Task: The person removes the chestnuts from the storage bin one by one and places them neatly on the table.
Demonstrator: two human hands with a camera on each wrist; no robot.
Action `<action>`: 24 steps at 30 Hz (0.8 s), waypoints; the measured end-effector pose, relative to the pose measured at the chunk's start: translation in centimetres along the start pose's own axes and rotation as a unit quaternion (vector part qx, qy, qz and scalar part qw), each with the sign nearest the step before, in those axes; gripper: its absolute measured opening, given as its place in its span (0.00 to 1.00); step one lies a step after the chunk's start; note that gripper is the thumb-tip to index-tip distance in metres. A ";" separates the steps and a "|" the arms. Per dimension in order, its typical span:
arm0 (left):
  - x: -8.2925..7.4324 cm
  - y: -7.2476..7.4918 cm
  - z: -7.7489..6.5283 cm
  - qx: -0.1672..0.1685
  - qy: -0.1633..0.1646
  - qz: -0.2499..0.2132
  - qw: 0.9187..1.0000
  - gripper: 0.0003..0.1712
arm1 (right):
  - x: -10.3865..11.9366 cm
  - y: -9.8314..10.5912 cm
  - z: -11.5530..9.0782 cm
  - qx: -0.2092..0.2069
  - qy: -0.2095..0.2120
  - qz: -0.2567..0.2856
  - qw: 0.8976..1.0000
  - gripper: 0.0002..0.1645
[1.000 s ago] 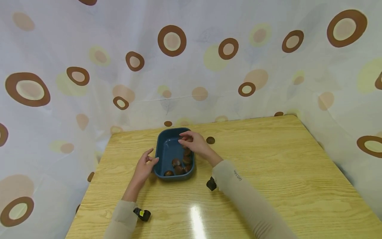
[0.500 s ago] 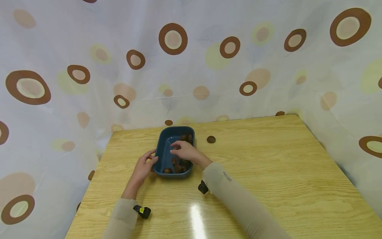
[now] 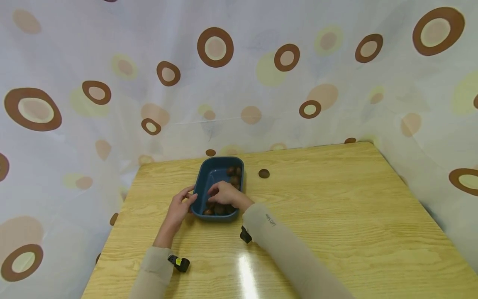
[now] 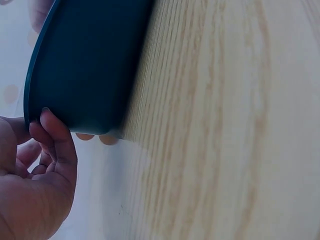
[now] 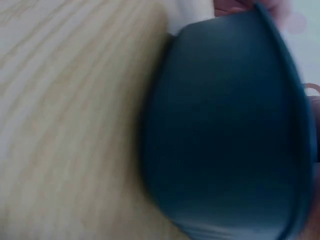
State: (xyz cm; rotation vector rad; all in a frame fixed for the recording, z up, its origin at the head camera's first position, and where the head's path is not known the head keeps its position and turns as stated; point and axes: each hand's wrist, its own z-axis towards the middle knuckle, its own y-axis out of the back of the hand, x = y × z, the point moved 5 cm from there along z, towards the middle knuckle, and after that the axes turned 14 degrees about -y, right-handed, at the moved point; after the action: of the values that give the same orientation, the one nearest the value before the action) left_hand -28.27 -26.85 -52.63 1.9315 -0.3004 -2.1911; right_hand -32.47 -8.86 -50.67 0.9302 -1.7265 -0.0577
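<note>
A deep blue plastic box (image 3: 203, 176) stands on the wooden table. Several brown chestnuts (image 3: 234, 180) lie inside along its right side and near end. My left hand (image 3: 178, 209) grips the box's left rim, with the thumb at the edge and fingers against the outer wall, as the left wrist view shows. My right hand (image 3: 225, 193) reaches over the right rim into the near half, its bent fingers down by the chestnuts there. Whether a chestnut is between those fingertips is hidden. In the right wrist view the box's outer wall (image 5: 220, 120) covers the fingers.
A dark brown oval (image 3: 264, 173) lies on the table (image 3: 336, 216) right of the box. Behind the table hangs a white sheet (image 3: 239, 91) with brown and yellow spots. Small black devices (image 3: 179, 263) sit at both sleeve cuffs.
My right hand has moved from the far right corner of the box toward its near end, uncovering the far chestnuts. My left hand has closed in on the left rim.
</note>
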 end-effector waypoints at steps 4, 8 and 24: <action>0.1 -0.2 -0.1 0.000 0.005 -0.017 1.000 0.26 | -0.2 -0.7 0.2 -0.009 0.006 -0.024 1.000 0.12; 0.0 -0.2 -0.1 -0.001 0.010 -0.031 0.999 0.26 | -0.2 -0.8 0.4 -0.018 0.010 -0.031 0.999 0.12; 0.2 -0.2 -0.1 -0.001 0.010 -0.042 0.999 0.26 | -0.2 -0.8 0.9 -0.062 0.027 -0.089 0.994 0.16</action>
State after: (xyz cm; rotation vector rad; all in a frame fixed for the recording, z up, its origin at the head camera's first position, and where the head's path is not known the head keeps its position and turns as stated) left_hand -28.18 -26.67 -52.87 1.9984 -0.2163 -2.2210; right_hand -32.81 -9.63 -51.52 0.9828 -1.5693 -0.2514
